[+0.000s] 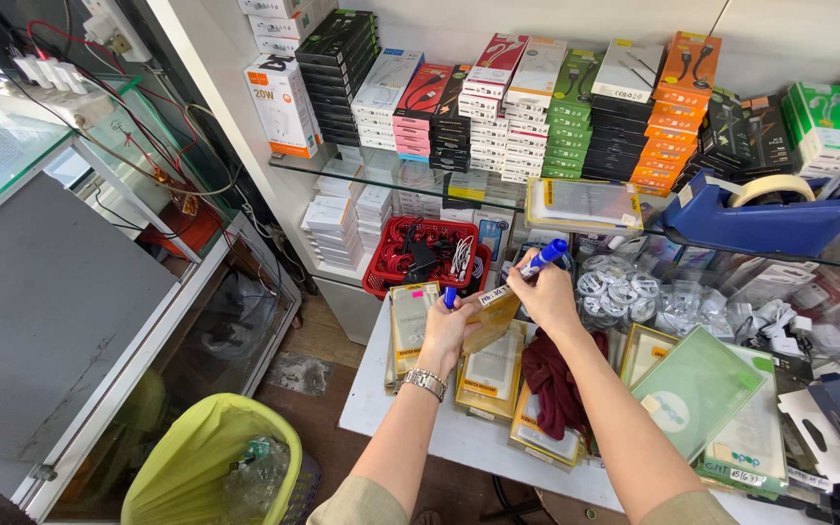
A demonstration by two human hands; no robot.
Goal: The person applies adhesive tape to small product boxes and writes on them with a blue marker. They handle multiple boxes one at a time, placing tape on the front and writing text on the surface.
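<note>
**Presently: labelling at the counter, both hands occupied**

We find the left hand [447, 331] closed around a flat yellow packet [491, 313], held tilted above the white table [410, 418]; the same hand also pinches a small blue pen cap [450, 297] between its fingers. A metal wristwatch [425, 381] sits on that wrist. The right hand [544, 297] grips a blue marker [542, 259], its tip resting at a white label strip on the packet's upper edge (what is written there we cannot make out).

Below the hands, similar yellow-framed packets [490, 374] lie flat on the table, with a dark red cloth [551, 381] bunched among them. Just right of the cloth lies a green packet [697, 387]. A red basket [423, 255] of cables stands behind the packets, near the left hand.

On the glass shelf [362, 173] above, we note stacked boxes [527, 107] in several colours, and to the right a blue tape dispenser [760, 219] holding a roll of pale tape. Coiled white cables [624, 292] in clear bags lie under that shelf. A bin with a yellow-green liner [211, 462] stands on the floor, left of the table.
</note>
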